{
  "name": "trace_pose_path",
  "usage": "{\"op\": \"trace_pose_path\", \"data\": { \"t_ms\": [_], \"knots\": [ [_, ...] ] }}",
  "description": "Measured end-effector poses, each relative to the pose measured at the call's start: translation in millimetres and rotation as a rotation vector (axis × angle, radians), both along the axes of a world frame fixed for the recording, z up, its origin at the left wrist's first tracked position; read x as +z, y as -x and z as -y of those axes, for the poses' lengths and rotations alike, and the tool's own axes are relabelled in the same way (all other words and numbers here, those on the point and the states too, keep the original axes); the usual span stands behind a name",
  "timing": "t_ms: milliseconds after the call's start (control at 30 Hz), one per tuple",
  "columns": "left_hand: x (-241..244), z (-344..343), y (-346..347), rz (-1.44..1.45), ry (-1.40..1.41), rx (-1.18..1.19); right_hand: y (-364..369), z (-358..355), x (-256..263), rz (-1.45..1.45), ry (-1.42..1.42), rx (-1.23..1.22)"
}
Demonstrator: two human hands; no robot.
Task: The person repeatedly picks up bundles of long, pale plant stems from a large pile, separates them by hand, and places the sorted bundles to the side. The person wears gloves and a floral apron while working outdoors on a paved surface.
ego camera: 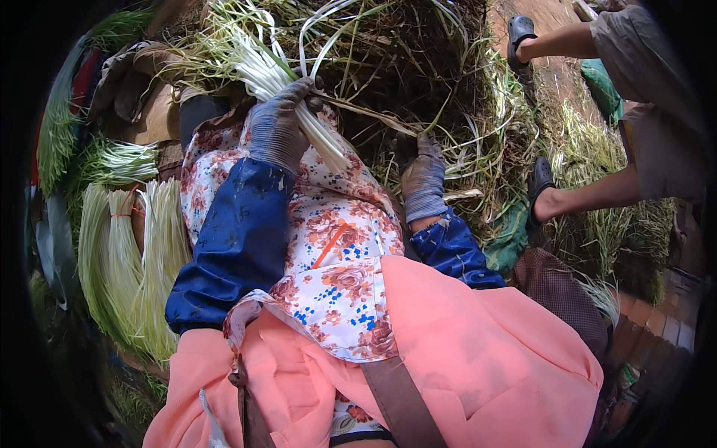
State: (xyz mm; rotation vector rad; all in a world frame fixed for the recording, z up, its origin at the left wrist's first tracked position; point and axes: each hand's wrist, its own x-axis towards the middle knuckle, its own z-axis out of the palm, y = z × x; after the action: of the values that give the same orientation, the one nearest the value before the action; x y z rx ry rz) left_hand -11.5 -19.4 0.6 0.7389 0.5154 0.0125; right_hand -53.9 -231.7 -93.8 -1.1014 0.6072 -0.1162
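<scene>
Above the lap, my left hand (280,126), in a dirty knit glove, is closed around a bunch of long white-stemmed green vegetables (257,70). The white stem ends point down and right over a floral apron (336,229); the leaves fan out at upper left. My right hand (424,162), also gloved, pinches the end of a thin, brownish, withered leaf (369,112) stretched between it and the bunch. Its fingertips are dark and partly lost against the heap. An orange strip (329,246) lies on the apron.
A large heap of leaves and trimmings (403,61) lies ahead. Bundled pale stalks (126,252), some tied with orange string, and a smaller bunch (120,161) are at left. Another person's legs (594,204) in dark clogs stand at right, near green netting (507,238).
</scene>
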Motion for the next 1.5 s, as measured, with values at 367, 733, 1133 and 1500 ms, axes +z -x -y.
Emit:
{"op": "trace_pose_path", "data": {
  "t_ms": [367,733,1133,1500],
  "knots": [
    [-27.0,-29.0,-25.1,0.613,-1.447,-0.126,138.3,43.6,14.0,-0.284,0.275,0.310],
    [-20.0,-13.4,0.0,0.123,-0.019,-0.158,81.2,31.2,76.7,-0.034,0.755,0.623],
    [-19.5,-1.7,22.0,0.022,-0.197,-0.235,-138.1,-107.2,156.8,0.692,1.807,1.154],
    [-16.1,4.0,24.8,0.118,-0.080,-0.175,-156.7,-6.9,162.7,0.434,1.007,0.529]
  ]
}}
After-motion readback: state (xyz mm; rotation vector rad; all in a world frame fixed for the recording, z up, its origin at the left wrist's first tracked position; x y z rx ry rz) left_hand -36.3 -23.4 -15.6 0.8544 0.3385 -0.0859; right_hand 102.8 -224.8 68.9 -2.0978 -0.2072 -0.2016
